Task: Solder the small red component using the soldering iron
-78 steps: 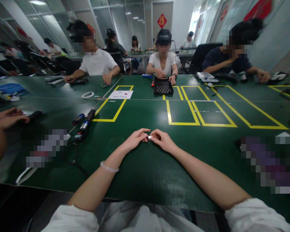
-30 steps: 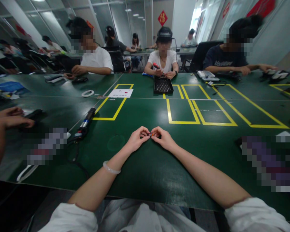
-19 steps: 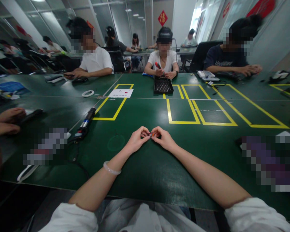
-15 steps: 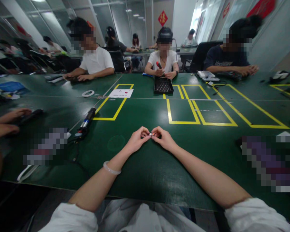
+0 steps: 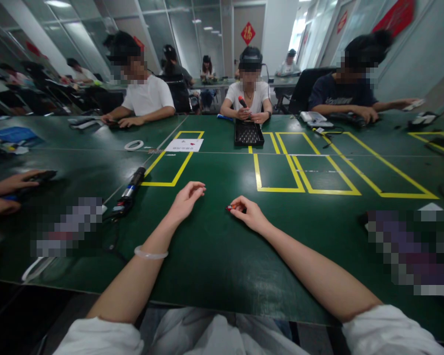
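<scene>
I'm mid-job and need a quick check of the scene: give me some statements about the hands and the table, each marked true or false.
1. The right hand holds a small red part. True.
2. Both hands grip it. False: the left hand is apart from it.
3. Both wrists are bare. False: a pale bracelet is on the left one.
4. A white sheet lies left of the black tray. True.

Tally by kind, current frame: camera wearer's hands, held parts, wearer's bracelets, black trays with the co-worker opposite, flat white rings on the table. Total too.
Wearer's hands: 2 (left hand, right hand)
Small red part, held: 1
Bracelet: 1
Black tray: 1
Flat white ring: 1
Total: 6
</scene>
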A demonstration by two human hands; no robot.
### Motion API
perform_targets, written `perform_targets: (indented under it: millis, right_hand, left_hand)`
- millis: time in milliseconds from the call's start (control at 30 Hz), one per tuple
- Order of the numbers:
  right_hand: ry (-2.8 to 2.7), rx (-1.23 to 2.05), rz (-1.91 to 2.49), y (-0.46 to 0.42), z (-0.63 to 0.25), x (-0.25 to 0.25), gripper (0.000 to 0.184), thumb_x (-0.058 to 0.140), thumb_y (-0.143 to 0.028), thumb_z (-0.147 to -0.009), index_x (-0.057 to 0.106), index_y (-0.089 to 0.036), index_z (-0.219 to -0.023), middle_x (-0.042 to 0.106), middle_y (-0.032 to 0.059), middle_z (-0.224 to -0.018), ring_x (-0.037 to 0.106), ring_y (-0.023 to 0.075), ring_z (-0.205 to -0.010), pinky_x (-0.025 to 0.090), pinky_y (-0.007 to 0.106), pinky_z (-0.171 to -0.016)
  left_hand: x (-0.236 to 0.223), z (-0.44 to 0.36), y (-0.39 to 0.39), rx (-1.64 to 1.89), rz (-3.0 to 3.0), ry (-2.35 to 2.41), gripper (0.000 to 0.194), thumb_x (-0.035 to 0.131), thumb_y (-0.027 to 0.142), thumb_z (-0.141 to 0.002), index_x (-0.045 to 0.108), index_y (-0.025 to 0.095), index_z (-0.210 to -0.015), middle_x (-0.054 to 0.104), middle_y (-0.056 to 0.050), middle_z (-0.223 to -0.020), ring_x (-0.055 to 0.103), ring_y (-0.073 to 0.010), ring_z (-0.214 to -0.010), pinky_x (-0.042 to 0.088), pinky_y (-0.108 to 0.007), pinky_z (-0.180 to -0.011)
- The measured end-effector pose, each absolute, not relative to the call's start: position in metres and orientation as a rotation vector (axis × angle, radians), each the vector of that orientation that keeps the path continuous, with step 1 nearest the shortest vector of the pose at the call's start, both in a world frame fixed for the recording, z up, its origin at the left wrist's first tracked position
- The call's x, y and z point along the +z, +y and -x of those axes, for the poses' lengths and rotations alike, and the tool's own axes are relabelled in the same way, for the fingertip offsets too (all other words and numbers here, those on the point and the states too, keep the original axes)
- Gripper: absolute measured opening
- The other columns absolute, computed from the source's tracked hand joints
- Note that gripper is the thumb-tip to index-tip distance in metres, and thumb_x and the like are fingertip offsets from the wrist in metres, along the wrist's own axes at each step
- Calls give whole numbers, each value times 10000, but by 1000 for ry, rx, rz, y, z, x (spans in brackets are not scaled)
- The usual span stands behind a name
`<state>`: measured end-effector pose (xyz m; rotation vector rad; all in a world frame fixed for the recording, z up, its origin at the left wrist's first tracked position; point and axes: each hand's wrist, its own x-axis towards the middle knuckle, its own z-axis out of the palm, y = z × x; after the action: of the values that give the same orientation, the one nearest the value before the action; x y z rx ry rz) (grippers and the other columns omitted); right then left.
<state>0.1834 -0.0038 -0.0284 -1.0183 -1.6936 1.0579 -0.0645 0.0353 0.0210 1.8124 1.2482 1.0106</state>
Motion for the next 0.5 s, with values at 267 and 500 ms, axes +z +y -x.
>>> perform_targets:
  millis: [267,500]
  right_hand:
    - [-1740,1048,1024,-6,-183,-23,163,626,-280,-806,590,-167,-919,548,-24,-706,498,112,-639,414,239,-620]
    - [-1755,1053,1026,-6,-184,-22,159,613,-240,-797,585,-168,-936,558,-22,-715,516,117,-646,417,246,-635]
  left_hand:
    - [28,197,45,406,-2132,2506,523,520,435,-847,474,110,-1255,514,-179,-1287,495,-360,-1159,420,-483,-932]
    - [15,262,40,-22,-1806,2677,469,563,408,-827,455,96,-1159,564,-161,-1174,578,-322,-1019,467,-367,-759]
